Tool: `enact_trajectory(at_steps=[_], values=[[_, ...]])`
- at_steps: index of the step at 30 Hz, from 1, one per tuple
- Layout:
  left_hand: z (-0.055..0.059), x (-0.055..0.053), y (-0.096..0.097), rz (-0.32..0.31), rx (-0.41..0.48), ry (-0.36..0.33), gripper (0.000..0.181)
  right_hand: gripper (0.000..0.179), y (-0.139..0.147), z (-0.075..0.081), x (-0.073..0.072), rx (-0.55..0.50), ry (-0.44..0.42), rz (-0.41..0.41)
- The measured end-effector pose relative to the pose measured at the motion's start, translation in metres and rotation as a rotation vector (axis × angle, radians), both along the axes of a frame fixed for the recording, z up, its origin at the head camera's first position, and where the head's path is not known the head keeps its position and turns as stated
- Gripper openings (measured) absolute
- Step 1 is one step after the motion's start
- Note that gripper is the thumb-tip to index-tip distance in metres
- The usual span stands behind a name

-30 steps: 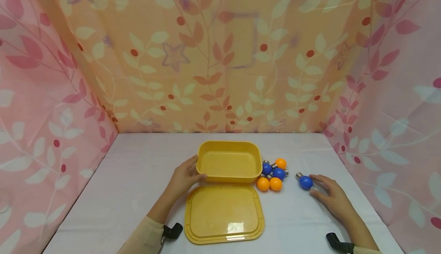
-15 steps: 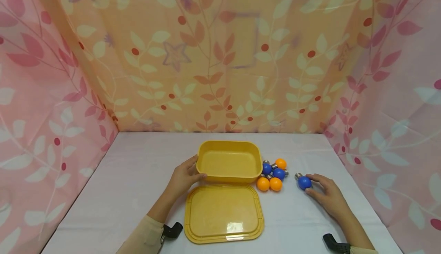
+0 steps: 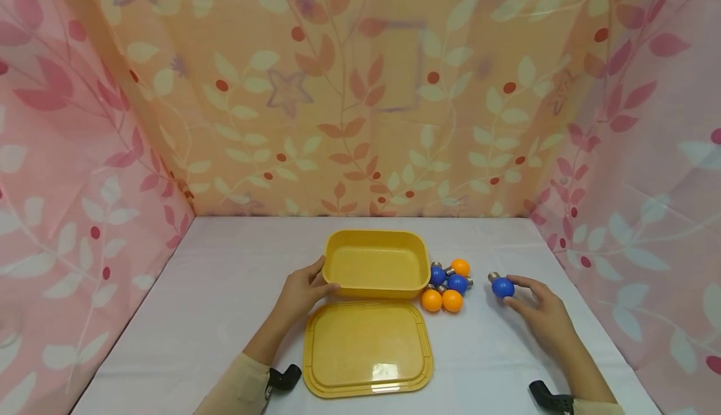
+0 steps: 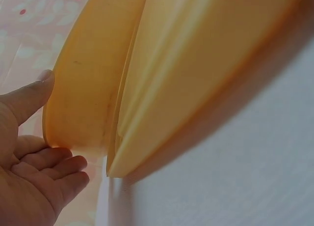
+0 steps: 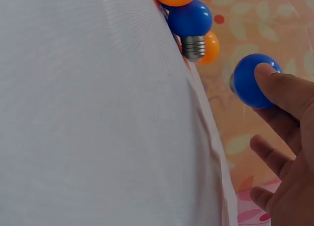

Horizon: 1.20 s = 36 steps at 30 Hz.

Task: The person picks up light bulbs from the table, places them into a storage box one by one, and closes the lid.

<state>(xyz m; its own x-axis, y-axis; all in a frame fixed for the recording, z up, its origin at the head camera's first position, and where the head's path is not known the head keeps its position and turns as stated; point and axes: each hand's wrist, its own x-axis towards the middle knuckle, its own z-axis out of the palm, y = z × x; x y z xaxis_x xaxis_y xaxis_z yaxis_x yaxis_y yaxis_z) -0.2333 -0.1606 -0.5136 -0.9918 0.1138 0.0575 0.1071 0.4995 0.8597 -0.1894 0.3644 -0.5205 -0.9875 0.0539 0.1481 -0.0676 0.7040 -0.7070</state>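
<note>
In the head view my right hand (image 3: 545, 315) pinches a blue light bulb (image 3: 502, 288) between thumb and fingers, its metal screw base pointing away to the upper left. The right wrist view shows the thumb across the round blue bulb (image 5: 254, 81), the lower fingers spread loosely. My left hand (image 3: 300, 291) grips the left end of an open yellow plastic box (image 3: 376, 292), thumb at the near corner and fingers round the far side. Right of the box, several orange bulbs (image 3: 452, 301) and blue bulbs (image 3: 457, 284) lie clustered against its corner.
A flat yellow lid (image 3: 368, 349) lies on the white-covered table (image 3: 186, 315) just in front of the box. Patterned cloth walls, an orange curtain (image 3: 338, 89) behind and pink ones at both sides, enclose the table.
My right hand has closed in on the blue bulb, taken hold of it and raised it slightly from the table. The left hand, box and lid have stayed put.
</note>
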Motion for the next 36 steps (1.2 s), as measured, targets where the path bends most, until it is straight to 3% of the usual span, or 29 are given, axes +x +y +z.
enact_trajectory(at_steps=[8, 23, 36], values=[[0.002, 0.0, 0.002, -0.04, 0.051, 0.007, 0.083, 0.054, -0.009, 0.018, -0.01, 0.025, 0.088, 0.053], [0.003, -0.001, -0.001, -0.03, 0.068, 0.003, 0.083, 0.055, -0.047, 0.06, -0.044, 0.065, 0.057, 0.199], [-0.002, 0.004, -0.002, -0.026, 0.083, -0.003, 0.085, 0.046, -0.079, 0.101, -0.072, 0.099, 0.103, 0.386]])
